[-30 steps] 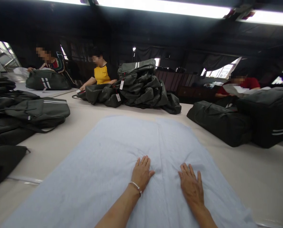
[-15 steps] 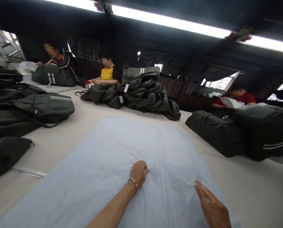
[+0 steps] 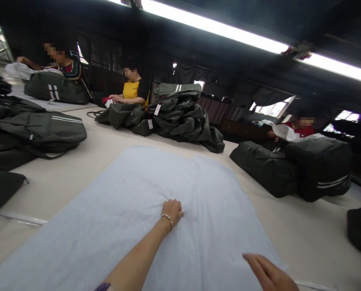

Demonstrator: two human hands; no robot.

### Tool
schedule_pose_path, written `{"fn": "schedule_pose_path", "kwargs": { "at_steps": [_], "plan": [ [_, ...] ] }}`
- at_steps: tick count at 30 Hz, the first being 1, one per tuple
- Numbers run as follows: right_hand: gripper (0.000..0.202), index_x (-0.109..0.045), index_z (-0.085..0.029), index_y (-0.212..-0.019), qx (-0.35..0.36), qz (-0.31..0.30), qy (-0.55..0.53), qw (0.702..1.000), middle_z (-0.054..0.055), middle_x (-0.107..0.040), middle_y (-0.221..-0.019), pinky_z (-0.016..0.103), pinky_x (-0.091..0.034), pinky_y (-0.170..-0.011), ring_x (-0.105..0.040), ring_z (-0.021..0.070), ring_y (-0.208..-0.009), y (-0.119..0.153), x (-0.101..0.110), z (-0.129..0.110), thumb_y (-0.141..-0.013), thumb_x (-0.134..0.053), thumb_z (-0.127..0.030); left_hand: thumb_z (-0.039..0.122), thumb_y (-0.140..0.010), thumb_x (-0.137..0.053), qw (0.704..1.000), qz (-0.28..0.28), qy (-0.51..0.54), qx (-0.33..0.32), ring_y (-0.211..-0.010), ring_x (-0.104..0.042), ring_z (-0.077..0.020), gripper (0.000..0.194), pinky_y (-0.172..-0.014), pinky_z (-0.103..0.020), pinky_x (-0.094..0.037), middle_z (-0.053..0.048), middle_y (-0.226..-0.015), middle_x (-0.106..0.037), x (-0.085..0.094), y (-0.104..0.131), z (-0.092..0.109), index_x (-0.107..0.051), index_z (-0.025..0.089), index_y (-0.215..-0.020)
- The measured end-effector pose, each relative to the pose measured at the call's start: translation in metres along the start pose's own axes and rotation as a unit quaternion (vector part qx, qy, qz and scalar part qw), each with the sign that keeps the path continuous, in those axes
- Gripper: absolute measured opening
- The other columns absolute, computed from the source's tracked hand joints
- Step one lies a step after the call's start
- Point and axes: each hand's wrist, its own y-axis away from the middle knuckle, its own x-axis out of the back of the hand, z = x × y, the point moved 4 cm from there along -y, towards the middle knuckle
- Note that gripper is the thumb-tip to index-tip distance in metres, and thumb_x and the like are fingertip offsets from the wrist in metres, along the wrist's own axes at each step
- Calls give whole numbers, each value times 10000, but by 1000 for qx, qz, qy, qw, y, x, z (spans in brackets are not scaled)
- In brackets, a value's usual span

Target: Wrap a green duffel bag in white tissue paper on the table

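Note:
A large, thin, pale blue sheet [image 3: 108, 218] lies spread over the table in front of me, with a lengthwise fold line or overlap right of its middle. My left hand [image 3: 172, 212], a bracelet at its wrist, is closed on the sheet near its centre, and creases fan out from the knuckles. What the fingertips pinch is partly hidden under the hand. At the lower right, my right hand [image 3: 269, 273] hovers over or rests on the sheet's right side, fingers stretched out and holding nothing visible.
Dark green bags [image 3: 53, 129] are heaped at the left. A pile of bags [image 3: 180, 115] with tags stands across the pale table [image 3: 104, 141]. More bags [image 3: 318, 167] sit at the right. Three co-workers work along the far side, among them a person in yellow [image 3: 131, 89].
My right hand has let go of the sheet's lifted part and drawn back toward me; that part now lies flatter. My left hand stays on the sheet. The view has turned slightly right.

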Motion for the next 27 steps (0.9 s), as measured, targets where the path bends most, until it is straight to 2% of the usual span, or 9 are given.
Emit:
{"fn": "schedule_pose_path", "kwargs": {
  "at_steps": [3,6,9,11,12,17,22,25,27],
  "plan": [
    [711,-499,-153,-1350,-6,-13,-2,1000,94,-495,-1433,431,-316,-1142,-388,248,-1372,-38,-32,-22,-854,-274,-611,286,-859,-614,1000,3,-12,-6,-1024,-576,-254,115,-894,-385,-389,-68,-991,-665,1,5,-4,-647,182,-897],
    [833,-256,-50,-1471,-49,1,76,996,123,-234,-1572,542,-147,-1180,-164,275,-1462,-70,-74,-29,-847,-240,-602,301,-877,-597,1000,14,-22,-6,-1011,-583,-244,125,-878,-364,-393,-64,-996,-664,2,8,-8,-629,189,-923],
    [826,-237,-57,-1479,-51,-17,167,985,107,-200,-1584,553,-119,-1176,-129,283,-1468,-82,-111,-21,-852,-262,-595,453,-824,-668,999,25,-26,0,-1009,-583,-262,339,-870,-375,-402,-83,-1040,-648,0,7,-7,-600,180,-1014],
    [788,-246,-68,-1479,-23,-7,207,978,97,-214,-1582,556,-116,-1172,-132,280,-1468,-83,-125,-13,-868,-239,-566,517,-740,-740,999,28,-26,0,-1042,-568,-289,499,-885,-396,-397,-105,-1092,-627,-3,2,-2,-581,172,-1063],
    [765,-252,-71,-1478,-8,4,220,976,93,-219,-1581,558,-115,-1170,-133,277,-1468,-82,-129,-10,-879,-210,-545,507,-723,-760,999,27,-24,-2,-1058,-561,-297,501,-894,-404,-390,-109,-1103,-621,-5,-1,1,-585,175,-1055],
    [723,-338,-87,-1450,30,46,190,980,82,-306,-1551,542,-125,-1166,-189,255,-1456,-78,-129,-4,-899,-45,-454,366,-823,-675,999,25,22,-16,-1019,-567,-258,176,-885,-384,-373,-61,-986,-645,-13,-10,6,-618,200,-832],
    [715,-407,-114,-1409,27,102,51,993,91,-410,-1496,530,-128,-1170,-252,254,-1435,-77,-119,-2,-895,-69,-479,327,-866,-601,995,42,75,-43,-929,-569,-201,135,-834,-328,-387,-16,-917,-641,-7,-3,-5,-588,207,-805],
    [696,-355,-118,-1433,6,111,-57,992,114,-384,-1509,547,-109,-1172,-215,259,-1449,-77,-112,-3,-907,-90,-491,302,-877,-564,992,62,104,-45,-884,-565,-181,133,-803,-298,-413,-14,-889,-630,3,5,-16,-556,205,-787],
    [709,-312,-89,-1449,18,107,-101,989,135,-352,-1523,535,-96,-1179,-184,254,-1459,-79,-110,-13,-912,-55,-475,271,-875,-546,988,83,121,-45,-924,-560,-180,112,-834,-291,-426,-27,-934,-628,11,15,-24,-533,207,-784]
  ]
}}
